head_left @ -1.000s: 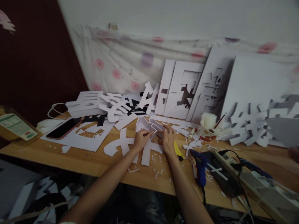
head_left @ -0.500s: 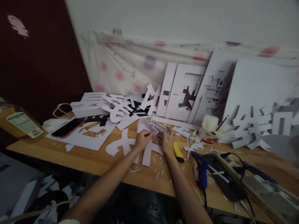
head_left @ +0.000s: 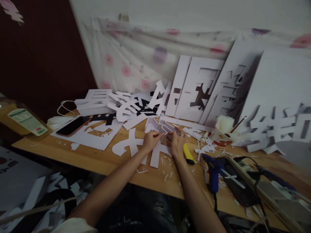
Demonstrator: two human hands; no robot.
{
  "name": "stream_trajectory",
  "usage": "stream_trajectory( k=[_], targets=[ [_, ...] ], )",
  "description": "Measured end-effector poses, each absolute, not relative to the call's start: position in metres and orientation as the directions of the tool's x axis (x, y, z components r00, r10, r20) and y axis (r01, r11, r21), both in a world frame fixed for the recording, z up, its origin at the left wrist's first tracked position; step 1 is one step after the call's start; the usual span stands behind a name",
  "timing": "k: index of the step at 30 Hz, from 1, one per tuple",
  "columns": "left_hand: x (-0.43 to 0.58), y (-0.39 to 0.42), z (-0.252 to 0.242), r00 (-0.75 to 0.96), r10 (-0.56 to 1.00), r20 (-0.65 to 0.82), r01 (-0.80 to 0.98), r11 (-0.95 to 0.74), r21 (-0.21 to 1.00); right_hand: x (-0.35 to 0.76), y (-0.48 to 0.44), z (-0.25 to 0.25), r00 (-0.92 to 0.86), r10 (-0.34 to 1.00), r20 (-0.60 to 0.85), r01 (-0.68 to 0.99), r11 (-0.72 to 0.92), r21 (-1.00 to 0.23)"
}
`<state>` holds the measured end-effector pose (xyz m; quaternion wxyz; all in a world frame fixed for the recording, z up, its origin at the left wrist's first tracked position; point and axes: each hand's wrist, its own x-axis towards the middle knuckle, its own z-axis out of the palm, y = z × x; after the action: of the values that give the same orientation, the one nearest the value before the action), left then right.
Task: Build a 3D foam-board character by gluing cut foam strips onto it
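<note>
Remotely, I log the folded piece (head_left: 151, 124) as smooth, matt board and the tabletop (head_left: 85, 159) as wood. I class 2 tools, the yellow cutter (head_left: 188, 154) and blue glue gun (head_left: 213, 181), as plastic; the phone screen (head_left: 73, 125) reads glossy, the wall covering (head_left: 138, 53) thin, wrinkled.

I'm seeing a white piece (head_left: 152, 124) at the hands (head_left: 151, 141), a yellow cutter (head_left: 188, 153) just beside them, a pink-and-purple-spotted white sheet (head_left: 137, 53) beyond.
</note>
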<state>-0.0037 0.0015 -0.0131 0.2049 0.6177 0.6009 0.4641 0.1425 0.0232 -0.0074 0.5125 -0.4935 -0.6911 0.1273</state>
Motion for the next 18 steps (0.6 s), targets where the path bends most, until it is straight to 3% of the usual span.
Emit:
stream_trajectory(
  k=[18],
  targets=[
    [-0.0037, 0.0012, -0.0117, -0.162, 0.928, 0.336, 0.548, -0.199, 0.813, 0.1424, 0.0206, -0.0063, 0.006, 0.786, 0.618, 0.555, 0.511, -0.656]
  ],
)
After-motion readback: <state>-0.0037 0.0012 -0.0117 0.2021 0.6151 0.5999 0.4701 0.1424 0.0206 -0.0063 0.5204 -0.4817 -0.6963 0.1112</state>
